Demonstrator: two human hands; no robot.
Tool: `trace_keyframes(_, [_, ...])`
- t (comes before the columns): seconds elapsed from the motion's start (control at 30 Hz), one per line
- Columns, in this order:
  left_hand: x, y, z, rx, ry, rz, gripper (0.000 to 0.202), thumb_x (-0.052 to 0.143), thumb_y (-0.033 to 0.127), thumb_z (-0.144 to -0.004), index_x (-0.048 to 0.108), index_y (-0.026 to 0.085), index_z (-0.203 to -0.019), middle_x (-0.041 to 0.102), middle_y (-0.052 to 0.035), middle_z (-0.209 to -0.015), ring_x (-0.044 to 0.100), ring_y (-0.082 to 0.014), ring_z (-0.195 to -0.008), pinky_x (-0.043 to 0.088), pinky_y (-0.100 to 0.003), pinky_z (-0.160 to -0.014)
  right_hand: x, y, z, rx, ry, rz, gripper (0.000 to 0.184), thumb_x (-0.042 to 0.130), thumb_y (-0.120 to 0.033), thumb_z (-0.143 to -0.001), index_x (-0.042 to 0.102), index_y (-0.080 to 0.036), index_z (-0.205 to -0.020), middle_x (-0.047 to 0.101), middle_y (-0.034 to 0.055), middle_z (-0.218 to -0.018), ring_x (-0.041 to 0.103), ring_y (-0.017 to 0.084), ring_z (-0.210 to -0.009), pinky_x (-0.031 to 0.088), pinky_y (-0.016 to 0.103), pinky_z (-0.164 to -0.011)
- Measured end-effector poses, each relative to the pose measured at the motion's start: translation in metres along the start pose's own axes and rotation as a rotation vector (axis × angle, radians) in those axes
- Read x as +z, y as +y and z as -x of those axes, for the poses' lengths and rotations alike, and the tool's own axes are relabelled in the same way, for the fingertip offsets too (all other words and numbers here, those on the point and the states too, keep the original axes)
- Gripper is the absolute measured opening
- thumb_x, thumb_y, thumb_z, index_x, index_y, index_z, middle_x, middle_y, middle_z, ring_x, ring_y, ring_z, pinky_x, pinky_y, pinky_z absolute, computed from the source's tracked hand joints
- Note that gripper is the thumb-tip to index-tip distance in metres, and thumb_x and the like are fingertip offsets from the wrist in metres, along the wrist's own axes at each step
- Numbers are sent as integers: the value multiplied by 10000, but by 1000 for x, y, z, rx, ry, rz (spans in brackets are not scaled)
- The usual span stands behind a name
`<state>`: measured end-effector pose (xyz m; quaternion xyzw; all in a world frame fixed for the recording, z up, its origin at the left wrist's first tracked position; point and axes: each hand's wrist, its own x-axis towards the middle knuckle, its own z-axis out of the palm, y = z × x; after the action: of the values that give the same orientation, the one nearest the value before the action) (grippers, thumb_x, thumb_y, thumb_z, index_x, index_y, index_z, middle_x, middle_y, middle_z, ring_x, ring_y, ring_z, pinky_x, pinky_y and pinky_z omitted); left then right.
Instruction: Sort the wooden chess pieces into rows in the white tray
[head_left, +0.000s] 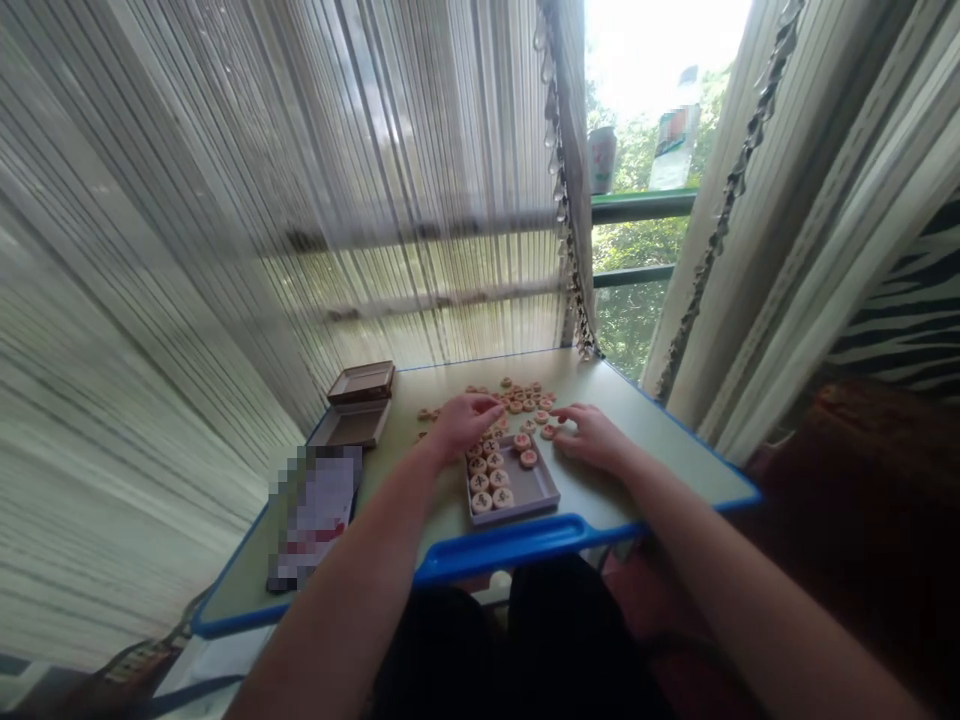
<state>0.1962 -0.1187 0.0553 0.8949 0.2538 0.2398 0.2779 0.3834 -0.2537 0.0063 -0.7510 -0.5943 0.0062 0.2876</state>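
Observation:
Round wooden Chinese chess pieces [516, 405] lie scattered on the pale table, some with red marks and some dark. In front of me a shallow box tray [536, 488] holds two columns of dark-marked pieces [481, 501] on its left and two red-marked pieces [528, 458] at its upper right. My left hand [466, 420] hovers over the tray's far left corner, fingers and thumb drawn together; whatever they pinch is hidden. To the right of the tray my right hand [589, 436] has its fingers apart, with the tips close to red-marked pieces [548, 432].
Two shallow box parts [349, 424] stand at the table's back left. A flat printed item [319, 515], partly blurred, lies at the left edge. The table has a raised blue rim [502, 548]. String curtains [420, 180] hang behind it, before a window.

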Motion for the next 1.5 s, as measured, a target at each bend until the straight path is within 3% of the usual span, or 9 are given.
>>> trace_keyframes(0.23, [4,4,0,54,-33,-23,335,511,418,-786,694,173,-923,699,-41,-909,623,-168,-843,460,-234,-743,1,-1,3,-6,10,20,293,530,-439,-773,682,-224,-903,630,67,-931,550,215,-932,419,322,-835])
trace_keyframes(0.4, [3,4,1,48,-22,-35,343,517,426,-783,695,169,-925,701,-44,-903,626,-167,-818,462,-242,-751,0,-1,4,-14,19,35,316,562,-359,-751,650,-204,-1011,629,82,-990,537,221,-972,411,319,-850])
trace_keyframes(0.6, [4,5,2,85,-18,-27,340,525,424,-779,699,167,-917,702,-46,-898,630,-171,-814,469,-252,-747,-1,-5,6,-31,65,-25,238,535,-388,-776,670,-203,-839,638,68,-869,547,206,-856,428,324,-777])
trace_keyframes(0.7, [6,5,1,134,-17,-14,336,534,420,-773,705,159,-898,700,-53,-888,630,-176,-811,475,-262,-737,-2,-11,12,-92,137,-139,212,560,-374,-764,654,-203,-847,628,51,-870,539,168,-763,442,292,-703])
trace_keyframes(0.8, [7,7,1,192,-22,-7,284,550,365,-765,715,154,-861,697,-58,-864,624,-171,-808,478,-265,-739,-2,-22,20,-208,118,-260,181,591,-342,-744,641,-210,-858,609,32,-857,513,131,-682,444,257,-638])
trace_keyframes(1.0, [1,12,4,324,-152,4,139,607,222,-701,733,167,-711,671,-43,-855,598,-154,-844,452,-254,-806,1,-36,24,-307,43,-268,144,600,-298,-734,651,-211,-837,561,23,-802,520,139,-747,443,248,-661])
trace_keyframes(1.23, [-2,17,7,361,-322,-113,168,624,267,-695,747,185,-775,601,-33,-796,557,-143,-805,430,-237,-760,4,-33,21,-278,11,-174,118,603,-277,-718,658,-222,-807,553,14,-766,536,153,-773,439,264,-715])
trace_keyframes(1.5, [2,16,6,362,-401,-153,196,606,274,-710,747,174,-802,578,-30,-777,543,-125,-742,418,-222,-736,8,-32,20,-262,33,-148,149,616,-306,-708,645,-216,-823,557,22,-765,552,181,-853,440,284,-750])
